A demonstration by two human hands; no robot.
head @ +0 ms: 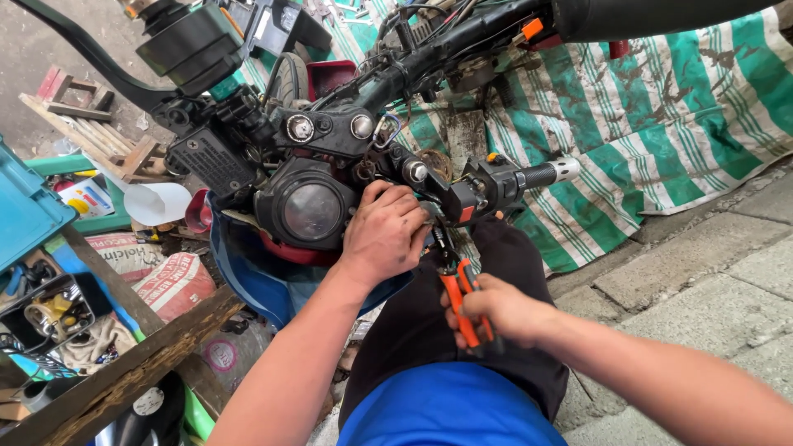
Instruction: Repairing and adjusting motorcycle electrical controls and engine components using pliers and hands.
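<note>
A stripped motorcycle handlebar (446,45) with a black switch housing (483,188) and a round gauge (311,210) fills the upper middle of the head view. My left hand (385,231) grips the parts just below the bar clamp, beside the switch housing. My right hand (504,311) is closed on orange-handled pliers (460,295). Their jaws point up toward the wiring under the switch housing, next to my left hand's fingers; the jaw tips are hidden.
A green and white striped tarp (661,116) lies to the right, over a paved floor (710,272). At the left stand a teal toolbox (25,206), a tray of small parts (49,314), a wooden plank (132,363), sacks (165,281) and a white funnel (157,202).
</note>
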